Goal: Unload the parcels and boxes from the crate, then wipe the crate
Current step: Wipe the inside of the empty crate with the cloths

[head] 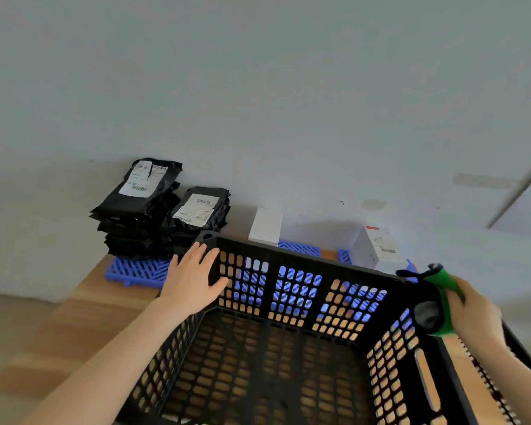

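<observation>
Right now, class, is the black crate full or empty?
Empty, as far as shown: the crate has a bare slotted floor; the black parcels and white boxes sit outside it, behind.

A single head-worn wide-angle view looks forward and down, close over the near side of the crate (334,262). The desk (74,326) spans the lower frame, and a wall (258,87) fills the upper half.

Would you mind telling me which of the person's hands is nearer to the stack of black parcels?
Left. The left hand rests on the far-left corner of the crate, just in front of the black parcels; the right hand grips a green cloth at the far-right corner.
</observation>
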`<state>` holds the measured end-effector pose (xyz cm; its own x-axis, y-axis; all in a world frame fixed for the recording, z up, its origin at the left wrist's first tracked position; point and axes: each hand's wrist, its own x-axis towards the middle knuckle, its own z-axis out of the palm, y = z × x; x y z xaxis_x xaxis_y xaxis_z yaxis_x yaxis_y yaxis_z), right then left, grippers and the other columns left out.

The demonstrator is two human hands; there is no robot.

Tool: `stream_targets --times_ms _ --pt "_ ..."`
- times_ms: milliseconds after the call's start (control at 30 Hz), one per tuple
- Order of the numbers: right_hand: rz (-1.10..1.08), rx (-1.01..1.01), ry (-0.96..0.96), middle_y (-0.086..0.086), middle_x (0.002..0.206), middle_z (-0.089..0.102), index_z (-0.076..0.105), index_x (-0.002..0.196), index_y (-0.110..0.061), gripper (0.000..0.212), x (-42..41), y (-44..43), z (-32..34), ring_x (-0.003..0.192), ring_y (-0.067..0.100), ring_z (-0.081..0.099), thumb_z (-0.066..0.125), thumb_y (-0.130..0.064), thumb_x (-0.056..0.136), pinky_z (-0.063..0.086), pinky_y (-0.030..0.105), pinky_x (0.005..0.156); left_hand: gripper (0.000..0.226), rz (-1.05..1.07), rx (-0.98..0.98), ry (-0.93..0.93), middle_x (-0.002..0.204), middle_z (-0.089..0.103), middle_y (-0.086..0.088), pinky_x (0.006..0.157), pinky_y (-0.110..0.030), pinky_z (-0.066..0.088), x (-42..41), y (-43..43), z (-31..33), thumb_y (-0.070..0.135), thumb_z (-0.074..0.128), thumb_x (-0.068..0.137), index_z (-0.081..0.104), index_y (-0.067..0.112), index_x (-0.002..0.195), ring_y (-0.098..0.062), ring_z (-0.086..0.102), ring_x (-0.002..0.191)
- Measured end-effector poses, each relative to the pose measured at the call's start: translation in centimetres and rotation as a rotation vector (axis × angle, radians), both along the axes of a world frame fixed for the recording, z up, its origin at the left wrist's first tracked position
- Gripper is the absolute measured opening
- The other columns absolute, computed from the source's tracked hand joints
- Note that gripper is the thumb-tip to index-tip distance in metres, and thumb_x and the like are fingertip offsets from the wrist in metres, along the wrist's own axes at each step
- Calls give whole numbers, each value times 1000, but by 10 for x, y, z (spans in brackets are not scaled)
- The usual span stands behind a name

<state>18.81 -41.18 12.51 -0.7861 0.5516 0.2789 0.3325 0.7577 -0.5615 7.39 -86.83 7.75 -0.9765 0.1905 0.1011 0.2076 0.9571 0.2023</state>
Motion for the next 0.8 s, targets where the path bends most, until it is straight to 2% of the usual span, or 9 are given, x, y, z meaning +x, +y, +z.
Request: stream_targets --times_ms 100,167,200,267,367,467,567,700,800 --pt "34 -42 133 17 93 65 53 131 -16 33 -2 -24 14 78 30 57 41 -22 100 39 34 69 71 6 39 -10 163 16 -2 120 -51 14 -1 -2 0 51 46 96 18 22 155 -18 5 151" --pt "138 31 62 14 110 66 55 131 -20 33 -8 -35 13 98 34 60 47 -22 99 44 37 79 71 17 35 -11 163 16 -2 120 -52 13 -2 -2 1 48 47 97 17 21 156 -18 5 151" --pt "195 76 -1 10 124 63 57 130 -20 33 -14 -38 10 111 33 57 50 -21 97 43 40 89 71 25 39 -13 163 16 -1 119 -53 13 -2 -1 1 47 47 98 16 21 156 -18 6 151" --pt "286 105 -128 -1 143 48 59 129 -20 34 -27 -43 -2 128 28 48 54 -17 95 35 40 105 70 37 57 -20 162 17 -1 119 -55 12 -3 -1 2 46 48 98 17 21 155 -19 5 151" --pt "296 190 -243 0 144 48 59 130 -22 36 -43 -52 -24 131 31 45 51 -13 96 38 44 107 69 44 32 -17 162 19 2 119 -57 14 -3 -2 1 45 48 98 17 21 155 -21 1 152" --pt "291 283 -242 -4 148 42 54 135 -27 43 -55 -50 -41 138 31 36 47 -8 96 41 48 103 70 64 8 -9 162 18 3 118 -58 14 -4 -2 -1 44 49 97 17 22 155 -21 -2 152" --pt "360 389 -259 -3 150 38 50 139 -24 54 -72 -42 -49 139 32 34 55 -1 91 40 53 104 71 87 -7 1 162 17 2 119 -58 13 -8 -2 0 46 49 97 17 22 155 -21 -2 152" --pt "403 403 -229 0 149 39 50 139 -22 54 -97 -39 -53 139 34 33 56 1 90 30 58 110 72 120 20 -15 163 16 1 119 -56 14 -14 -1 0 48 49 96 17 22 155 -20 -2 152" --pt "408 353 -207 -1 148 41 51 137 -23 46 -111 -40 -49 138 33 35 52 -6 94 32 55 110 71 113 128 -52 163 16 2 120 -53 17 -17 -3 5 47 51 96 19 23 154 -18 0 151"
